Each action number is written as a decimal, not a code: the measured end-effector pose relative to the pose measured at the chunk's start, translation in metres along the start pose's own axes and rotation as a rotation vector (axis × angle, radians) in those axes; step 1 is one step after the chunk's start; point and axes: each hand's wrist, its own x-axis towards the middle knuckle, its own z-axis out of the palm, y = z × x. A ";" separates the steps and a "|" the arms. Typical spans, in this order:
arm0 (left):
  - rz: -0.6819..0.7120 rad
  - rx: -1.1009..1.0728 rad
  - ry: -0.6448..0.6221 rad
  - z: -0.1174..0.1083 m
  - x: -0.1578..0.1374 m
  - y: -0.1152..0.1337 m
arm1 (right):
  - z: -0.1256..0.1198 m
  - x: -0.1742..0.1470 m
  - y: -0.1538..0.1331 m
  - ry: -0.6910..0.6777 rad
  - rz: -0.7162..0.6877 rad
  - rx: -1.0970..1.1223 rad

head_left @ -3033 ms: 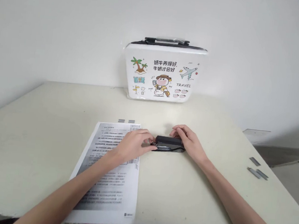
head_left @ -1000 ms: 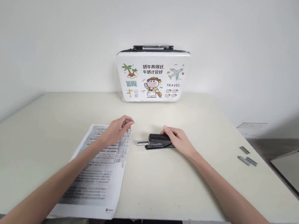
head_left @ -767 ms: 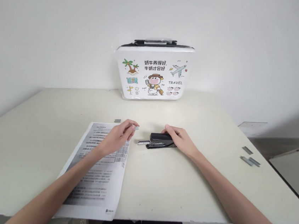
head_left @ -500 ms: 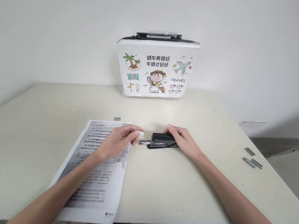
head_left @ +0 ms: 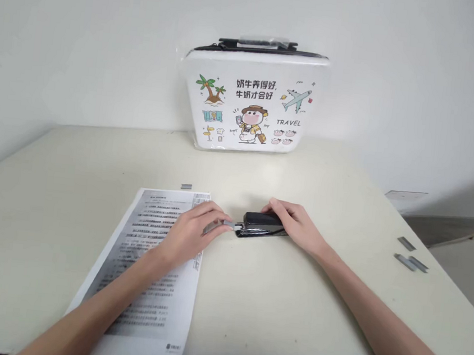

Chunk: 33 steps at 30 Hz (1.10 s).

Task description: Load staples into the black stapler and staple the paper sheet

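Note:
A black stapler (head_left: 260, 219) lies on the table with its front end pointing left. My right hand (head_left: 297, 224) is closed around its rear end. Between the thumb and fingers of my left hand (head_left: 195, 231) is a small grey strip of staples (head_left: 227, 223). That strip is at the stapler's front end, beside the metal part sticking out there; whether it sits inside cannot be made out. Beneath my left hand and forearm lie printed paper sheets (head_left: 141, 280), partly covered by them.
A white case (head_left: 227, 109) with cartoon prints and a black handle stands against the wall. Several loose staple strips (head_left: 410, 263) rest near the table's right edge, with another small piece (head_left: 186, 186) behind the paper. The table (head_left: 250, 292) is pale.
My left hand has lowered the staple strip from above the stapler's extended metal part to its front end. My right hand stays on the stapler. The camera view has shifted slightly.

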 end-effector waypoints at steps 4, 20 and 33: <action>-0.038 -0.022 -0.017 0.001 0.000 -0.003 | -0.001 0.000 0.001 -0.009 0.005 -0.008; -0.002 -0.032 -0.200 -0.017 0.002 -0.014 | -0.001 -0.001 0.000 -0.005 -0.009 0.032; 0.248 -0.064 -0.216 0.004 -0.003 -0.001 | 0.013 -0.010 -0.008 -0.132 -0.013 0.284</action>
